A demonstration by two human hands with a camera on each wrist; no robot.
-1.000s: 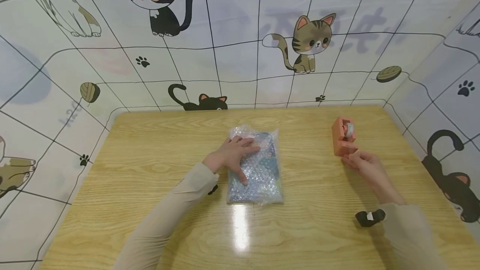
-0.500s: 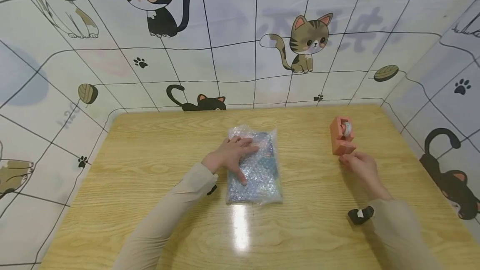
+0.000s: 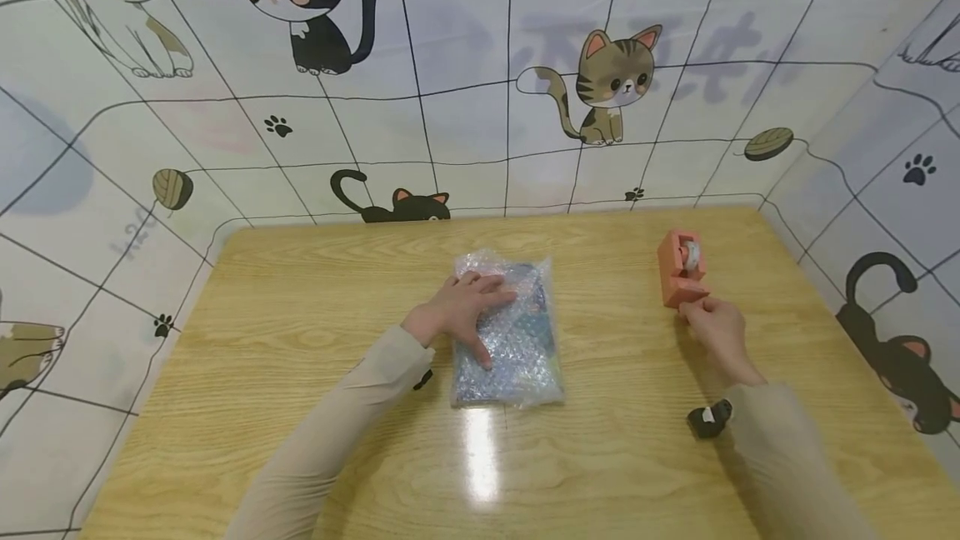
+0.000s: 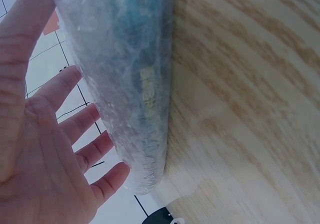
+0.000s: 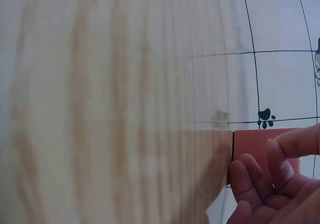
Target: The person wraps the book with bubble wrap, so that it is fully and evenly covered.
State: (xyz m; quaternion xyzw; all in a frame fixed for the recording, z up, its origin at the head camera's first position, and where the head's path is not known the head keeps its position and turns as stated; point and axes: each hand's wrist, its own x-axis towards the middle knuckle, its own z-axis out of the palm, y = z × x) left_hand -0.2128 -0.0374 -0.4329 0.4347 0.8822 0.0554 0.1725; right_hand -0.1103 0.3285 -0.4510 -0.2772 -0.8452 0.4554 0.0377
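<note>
A flat, blue-patterned item in bubble wrap, book-like in shape, lies on the table. My left hand rests on its upper left part with fingers spread; in the left wrist view the fingertips touch the wrap. At the right stands a coral tape dispenser with a roll of clear tape. My right hand is at the dispenser's front end, thumb and fingertips pinched together at the tape's end. The right wrist view has the curled fingers before the dispenser; the tape strip itself is hard to make out.
The wooden table meets a cat-patterned wall covering at the back and sides. Bare wood lies between the wrapped item and the dispenser. A black wrist camera sits at the right cuff.
My right wrist and forearm have swung left and slightly up, while the fingertips stay at the dispenser's front. My left hand and the wrapped item have kept their places; the view shifts slightly.
</note>
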